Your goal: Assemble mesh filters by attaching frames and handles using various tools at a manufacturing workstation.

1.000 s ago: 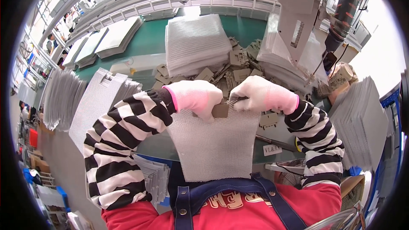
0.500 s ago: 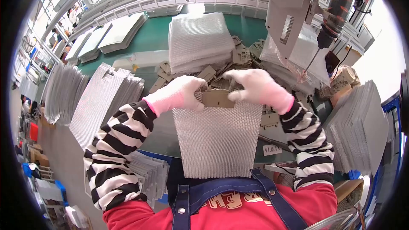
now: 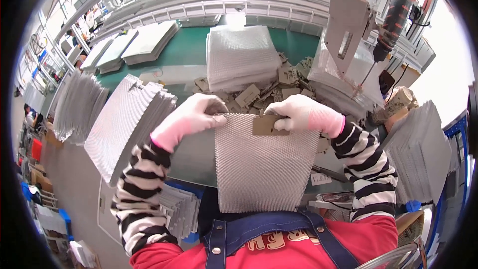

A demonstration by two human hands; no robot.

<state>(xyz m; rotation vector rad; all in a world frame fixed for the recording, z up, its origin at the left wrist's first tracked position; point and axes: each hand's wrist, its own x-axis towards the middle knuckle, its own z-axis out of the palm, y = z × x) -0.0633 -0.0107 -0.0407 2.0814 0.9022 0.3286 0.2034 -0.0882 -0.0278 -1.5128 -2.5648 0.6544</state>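
Head view. The green worktable before you bears a stack of mesh panels and a scatter of tan plates; a pale metal rail runs behind, and an orange-and-black power driver hangs at right above the table. Grey floor shows at left. The single mesh panel lies between your hands, extending toward your apron. Your right hand pinches a tan plate at its upper edge; your left hand curls beside its upper-left corner, its grip indeterminable.
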